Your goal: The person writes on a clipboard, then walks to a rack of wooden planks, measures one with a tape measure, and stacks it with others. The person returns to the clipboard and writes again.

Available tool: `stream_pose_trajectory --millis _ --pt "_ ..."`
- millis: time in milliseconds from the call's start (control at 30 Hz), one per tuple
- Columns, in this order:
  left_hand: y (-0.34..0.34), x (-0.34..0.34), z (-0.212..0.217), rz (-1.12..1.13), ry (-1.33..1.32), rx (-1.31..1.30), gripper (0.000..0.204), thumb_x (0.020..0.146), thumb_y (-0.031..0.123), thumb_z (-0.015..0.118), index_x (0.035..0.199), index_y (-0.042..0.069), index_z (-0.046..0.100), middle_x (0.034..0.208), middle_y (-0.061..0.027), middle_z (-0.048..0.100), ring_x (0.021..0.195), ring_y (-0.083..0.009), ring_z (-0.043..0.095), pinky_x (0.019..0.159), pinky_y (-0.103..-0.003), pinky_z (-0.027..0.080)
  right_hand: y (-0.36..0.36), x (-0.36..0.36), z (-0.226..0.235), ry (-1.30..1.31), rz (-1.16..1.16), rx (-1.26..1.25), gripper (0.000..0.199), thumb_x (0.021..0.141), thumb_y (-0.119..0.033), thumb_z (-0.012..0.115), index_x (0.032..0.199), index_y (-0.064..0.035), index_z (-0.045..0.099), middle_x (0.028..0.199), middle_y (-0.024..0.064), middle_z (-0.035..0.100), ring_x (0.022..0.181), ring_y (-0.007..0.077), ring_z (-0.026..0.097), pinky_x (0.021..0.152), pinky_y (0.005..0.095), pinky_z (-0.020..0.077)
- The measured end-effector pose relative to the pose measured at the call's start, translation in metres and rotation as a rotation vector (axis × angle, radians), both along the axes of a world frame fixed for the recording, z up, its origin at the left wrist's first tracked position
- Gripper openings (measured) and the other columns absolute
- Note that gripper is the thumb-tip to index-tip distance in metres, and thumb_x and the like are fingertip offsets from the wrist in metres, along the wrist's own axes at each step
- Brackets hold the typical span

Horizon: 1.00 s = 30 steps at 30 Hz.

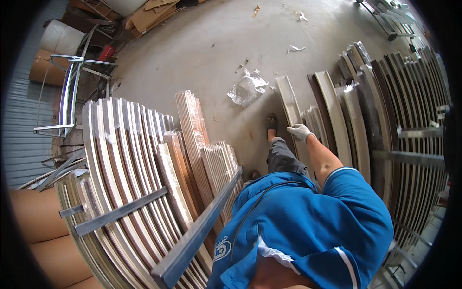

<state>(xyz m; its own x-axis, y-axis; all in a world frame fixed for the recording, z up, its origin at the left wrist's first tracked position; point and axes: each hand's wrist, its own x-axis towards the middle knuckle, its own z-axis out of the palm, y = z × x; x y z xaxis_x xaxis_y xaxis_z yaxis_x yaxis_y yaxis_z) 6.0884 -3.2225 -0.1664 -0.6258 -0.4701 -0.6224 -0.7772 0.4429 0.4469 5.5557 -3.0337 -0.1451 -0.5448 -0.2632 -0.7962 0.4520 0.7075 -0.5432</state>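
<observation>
My right hand point(301, 132), in a pale grey work glove, reaches out to the right of my body. Its fingers are bent round a long cream profile point(288, 98) with raised edges, which stands upright at the near end of the right-hand row. Just beyond it stand a short bundle of thin cream strips point(315, 123) and another cream profile with a dark side point(332, 103). My left hand is out of the picture, and my left arm does not show.
Upright wrapped profiles point(118, 144) fill a rack at left, held by a metal bar point(204, 226). More dark and cream profiles point(418, 111) stand far right. Crumpled clear plastic point(248, 87) lies on the concrete floor point(192, 58). A metal frame point(72, 91) and flattened cardboard point(151, 14) stand back left.
</observation>
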Motion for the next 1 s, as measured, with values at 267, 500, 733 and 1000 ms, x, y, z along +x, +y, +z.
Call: stream_pose_trajectory --millis 267,500,733,1000 --pt "-0.057 -0.211 0.03 0.093 0.005 0.004 0.018 0.076 0.021 0.063 0.084 0.005 0.066 0.086 -0.0151 0.066 0.082 -0.0356 0.063 0.076 -0.043 0.052 0.013 -0.172 -0.009 -0.022 -0.155 -0.109 0.031 0.09 -0.036 0.067 0.1 -0.0072 0.067 0.075 -0.0017 0.062 0.06 0.0098 0.056 0.052 0.026 0.0454" --pt "-0.144 -0.359 0.07 0.774 -0.028 0.516 0.024 0.09 0.02 0.056 0.107 0.005 0.063 0.089 -0.0105 0.065 0.077 -0.0274 0.065 0.068 -0.039 0.054 0.039 -0.265 0.001 0.001 -0.35 -0.183 0.032 0.092 -0.034 0.066 0.106 -0.0057 0.062 0.074 -0.0025 0.055 0.057 0.007 0.051 0.049 0.0232 0.0406" --pt "-0.22 -0.483 0.092 0.689 0.056 0.467 0.03 0.09 0.025 0.063 0.111 0.003 0.064 0.097 -0.0087 0.067 0.088 -0.0237 0.065 0.078 -0.037 0.054 0.025 -0.272 -0.014 -0.098 -0.394 0.005 0.026 0.091 -0.035 0.066 0.093 -0.0097 0.069 0.071 -0.0003 0.06 0.058 0.0092 0.055 0.05 0.0254 0.0437" --pt "-0.388 -0.64 0.023 0.459 -0.036 0.581 0.039 0.092 0.023 0.064 0.123 -0.001 0.059 0.11 -0.0107 0.066 0.099 -0.0248 0.063 0.091 -0.039 0.05 -0.043 -0.313 -0.021 0.014 -0.336 0.239 0.049 0.089 -0.053 0.058 0.106 -0.0092 0.072 0.075 0.0038 0.068 0.062 0.0145 0.064 0.058 0.0311 0.052"
